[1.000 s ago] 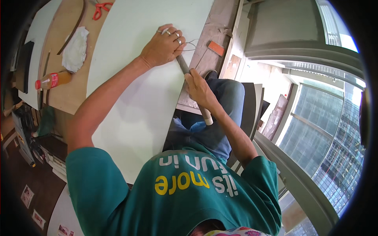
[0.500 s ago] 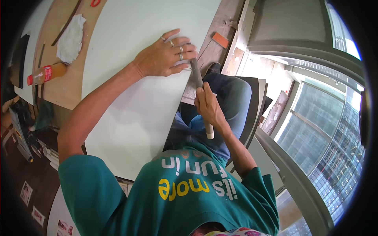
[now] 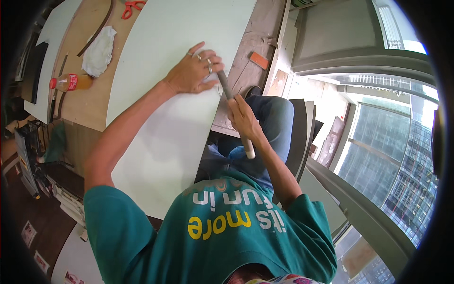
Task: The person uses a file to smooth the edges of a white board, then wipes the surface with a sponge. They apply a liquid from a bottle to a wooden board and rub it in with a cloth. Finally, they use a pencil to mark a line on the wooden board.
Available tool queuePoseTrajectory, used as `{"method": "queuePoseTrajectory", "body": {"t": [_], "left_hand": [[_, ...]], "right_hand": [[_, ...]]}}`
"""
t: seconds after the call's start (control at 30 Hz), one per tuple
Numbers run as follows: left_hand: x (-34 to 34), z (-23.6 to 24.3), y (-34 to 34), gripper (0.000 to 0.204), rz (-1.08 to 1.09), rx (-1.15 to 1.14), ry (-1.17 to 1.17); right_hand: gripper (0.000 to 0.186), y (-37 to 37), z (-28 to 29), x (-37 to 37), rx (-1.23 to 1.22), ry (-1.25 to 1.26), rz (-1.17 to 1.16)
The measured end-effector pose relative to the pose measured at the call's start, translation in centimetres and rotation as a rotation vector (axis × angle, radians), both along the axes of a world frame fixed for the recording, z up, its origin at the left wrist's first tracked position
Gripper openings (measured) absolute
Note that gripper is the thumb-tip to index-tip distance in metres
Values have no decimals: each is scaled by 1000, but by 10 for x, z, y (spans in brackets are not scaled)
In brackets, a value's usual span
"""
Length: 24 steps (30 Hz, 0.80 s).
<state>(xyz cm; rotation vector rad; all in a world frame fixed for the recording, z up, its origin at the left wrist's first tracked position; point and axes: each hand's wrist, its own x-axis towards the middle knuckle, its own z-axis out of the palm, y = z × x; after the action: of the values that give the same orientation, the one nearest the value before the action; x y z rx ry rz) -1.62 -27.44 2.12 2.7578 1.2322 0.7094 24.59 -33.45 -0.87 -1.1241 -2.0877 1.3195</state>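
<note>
My left hand (image 3: 191,73), with rings on several fingers, reaches across a large white board (image 3: 151,146). Its fingers are stretched and spread, and their tips touch the far end of a long grey file (image 3: 225,85) at the board's right edge. The thumb lies apart, close to that edge. My right hand (image 3: 244,118) is wrapped round the file's near part, with the pale handle end (image 3: 250,154) sticking out below it over my lap. The file slants along the board's edge; its tip is partly hidden under the left fingers.
Left of the board, a brown worktop (image 3: 94,102) bears a drink bottle (image 3: 71,82), a crumpled white cloth (image 3: 98,52), a dark curved strip (image 3: 98,29) and red-handled scissors (image 3: 131,8). An orange block (image 3: 258,60) lies beyond my knee. A large window (image 3: 373,137) stands at right.
The view has shifted, so the worktop and scissors show more. The file and both hands have moved slightly left along with the scene; each hand keeps its hold or touch.
</note>
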Motion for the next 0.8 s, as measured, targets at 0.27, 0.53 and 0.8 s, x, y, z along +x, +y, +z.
{"method": "queuePoseTrajectory", "body": {"t": [0.27, 0.53, 0.8], "left_hand": [[10, -5, -29, 35, -43, -84, -13], [10, -6, -32, 16, 106, 6, -13], [2, -13, -33, 11, 336, 117, -385]], "right_hand": [[19, -50, 29, -3, -554, -114, -240], [20, -44, 11, -16, -238, -31, -67], [21, -32, 17, -6, -128, -57, -266]]}}
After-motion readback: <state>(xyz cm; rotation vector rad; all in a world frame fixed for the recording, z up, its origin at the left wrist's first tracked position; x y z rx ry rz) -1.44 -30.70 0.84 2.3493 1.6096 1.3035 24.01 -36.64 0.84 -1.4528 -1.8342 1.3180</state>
